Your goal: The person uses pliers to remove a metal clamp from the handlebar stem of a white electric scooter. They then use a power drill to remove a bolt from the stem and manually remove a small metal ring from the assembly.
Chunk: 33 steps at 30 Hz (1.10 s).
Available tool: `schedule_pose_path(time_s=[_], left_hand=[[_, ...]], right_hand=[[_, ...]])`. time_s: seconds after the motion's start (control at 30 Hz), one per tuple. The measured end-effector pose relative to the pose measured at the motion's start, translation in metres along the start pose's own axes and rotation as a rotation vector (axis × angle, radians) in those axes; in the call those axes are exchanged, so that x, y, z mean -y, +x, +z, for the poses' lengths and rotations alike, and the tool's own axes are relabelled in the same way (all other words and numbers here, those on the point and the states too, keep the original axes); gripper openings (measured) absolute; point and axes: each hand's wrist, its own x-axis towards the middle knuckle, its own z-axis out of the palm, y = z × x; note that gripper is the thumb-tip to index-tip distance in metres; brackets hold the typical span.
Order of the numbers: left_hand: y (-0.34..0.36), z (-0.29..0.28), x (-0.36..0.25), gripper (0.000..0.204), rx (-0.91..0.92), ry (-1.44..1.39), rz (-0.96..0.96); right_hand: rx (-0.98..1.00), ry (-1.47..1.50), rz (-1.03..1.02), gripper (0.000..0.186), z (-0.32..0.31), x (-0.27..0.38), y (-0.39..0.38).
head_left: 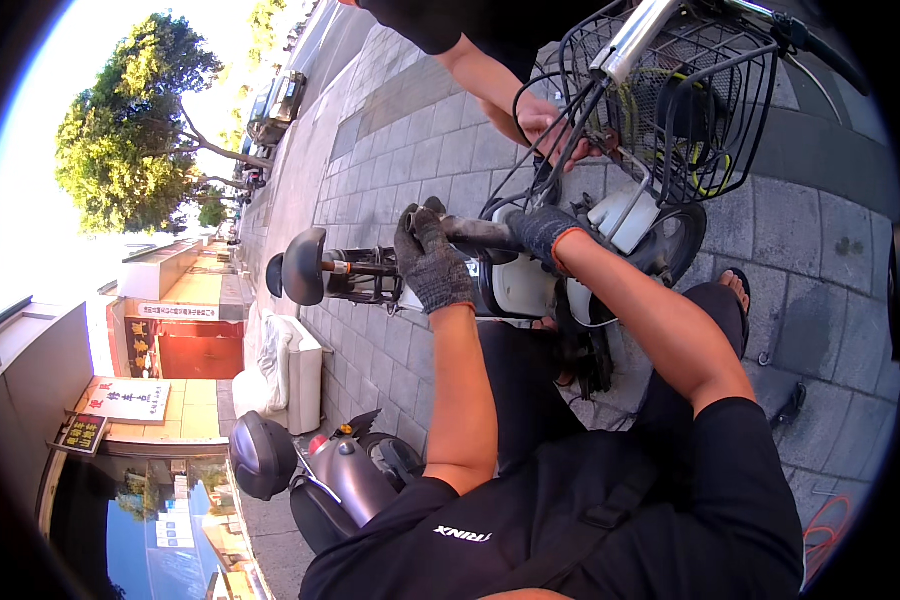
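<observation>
A pale and black electric bike [522,285] stands in front of me, its saddle [305,267] to the left and its wire basket [715,110] at the upper right. In a dark grey knit glove, my left hand [435,262] is closed at the left end of a thick dark tube [480,234] on the bike. My right hand [550,237], in a dark glove with an orange cuff, closes round the tube's right end, its fingertips partly hidden. Beyond it, another person's bare hand [558,130] is among the black cables [575,105] below the handlebar.
A purple-grey scooter [345,475] with a top box stands at the lower left. Behind it is a white covered appliance-like box [295,372]. Shopfronts, a tree [140,120] and parked cars [278,105] line the left. A red cord [827,535] lies on the paving at the lower right.
</observation>
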Motion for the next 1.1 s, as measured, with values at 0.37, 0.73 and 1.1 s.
schedule_pose_path(time_s=[0.37,0.73,1.1], left_hand=[[0.086,-0.052,-0.066,0.02,0.825,0.771,0.817],[0.074,-0.036,-0.079,0.064,0.612,1.033,0.004],[0.097,-0.071,-0.04,0.028,0.813,0.738,1.04]], right_hand=[[0.034,0.317,0.181,0.053,-0.009,0.018,-0.026],[0.094,-0.342,-0.244,0.046,-0.013,0.025,-0.043],[0.045,-0.685,-0.266,0.051,0.012,-0.019,0.03]])
